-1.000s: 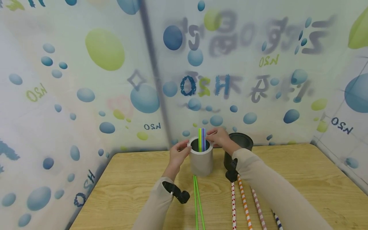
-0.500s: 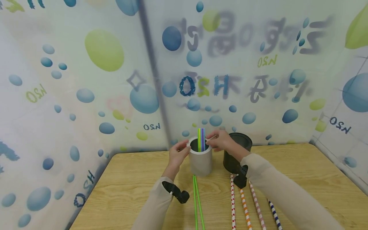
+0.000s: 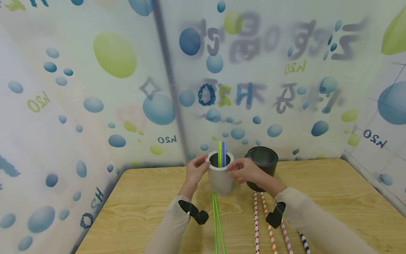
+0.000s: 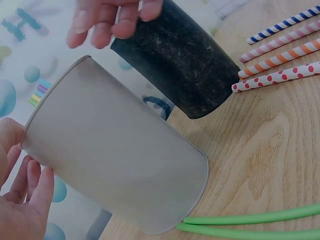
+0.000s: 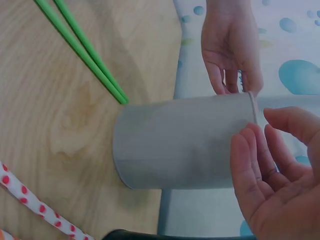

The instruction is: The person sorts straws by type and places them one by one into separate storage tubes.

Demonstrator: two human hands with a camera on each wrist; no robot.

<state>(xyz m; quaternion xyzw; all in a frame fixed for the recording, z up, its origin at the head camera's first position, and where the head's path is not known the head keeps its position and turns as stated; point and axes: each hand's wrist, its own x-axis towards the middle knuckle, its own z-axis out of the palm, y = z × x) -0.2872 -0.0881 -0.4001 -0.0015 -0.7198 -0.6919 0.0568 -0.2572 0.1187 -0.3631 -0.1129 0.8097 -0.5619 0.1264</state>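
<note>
A light grey cylindrical cup (image 3: pixel 221 180) stands upright on the table with several coloured straws (image 3: pixel 222 154), yellow-green to purple and blue, rising from its mouth. My left hand (image 3: pixel 196 172) holds the cup by the left side of its rim, thumb and fingers against the edge. Near the rim's right side is my right hand (image 3: pixel 248 173), its fingers loosely bent with nothing between them. In the right wrist view, the right thumb is apart from the cup; whether the other fingertips touch it I cannot tell. A black cup (image 3: pixel 263 158) stands right of the grey one, partly behind my right hand.
Two thin green straws (image 3: pixel 215 222) lie in front of the grey cup. Farther right lie red-dotted (image 3: pixel 256 222), orange-striped (image 3: pixel 271 234), pink-striped (image 3: pixel 286 236) and navy-striped straws (image 3: pixel 304 243). A patterned curtain (image 3: pixel 120 98) hangs behind the wooden table (image 3: pixel 142 197).
My right hand has come away from the straws in the grey cup and moved down and slightly right, in front of the rim. My left hand stays at the rim.
</note>
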